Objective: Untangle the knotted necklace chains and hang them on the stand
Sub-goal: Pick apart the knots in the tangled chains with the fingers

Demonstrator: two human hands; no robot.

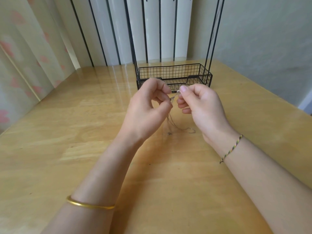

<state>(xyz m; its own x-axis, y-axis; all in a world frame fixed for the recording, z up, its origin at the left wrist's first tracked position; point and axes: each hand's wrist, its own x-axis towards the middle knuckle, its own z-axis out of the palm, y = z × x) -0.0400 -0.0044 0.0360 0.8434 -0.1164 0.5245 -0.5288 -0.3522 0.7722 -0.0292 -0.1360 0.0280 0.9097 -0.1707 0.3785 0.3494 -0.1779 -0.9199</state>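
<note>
Thin silver necklace chains point(173, 98) hang in a tangle between my two hands above the wooden table point(67, 132). My left hand point(148, 108) pinches the chains with curled fingers on the left side of the knot. My right hand point(200, 105) pinches them at the top right, thumb tip up. Loose strands drop down and trail onto the table, ending near a small pendant point(169, 133). The black wire stand point(173, 76), with a mesh basket base and tall uprights, is just behind my hands. Its top runs out of view.
A curtain with pink flowers hangs at the left. White and black vertical bars stand behind the table, and a pale wall is at the right. A gold bangle point(89, 204) is on my left wrist, a braided cord bracelet point(231, 148) on my right.
</note>
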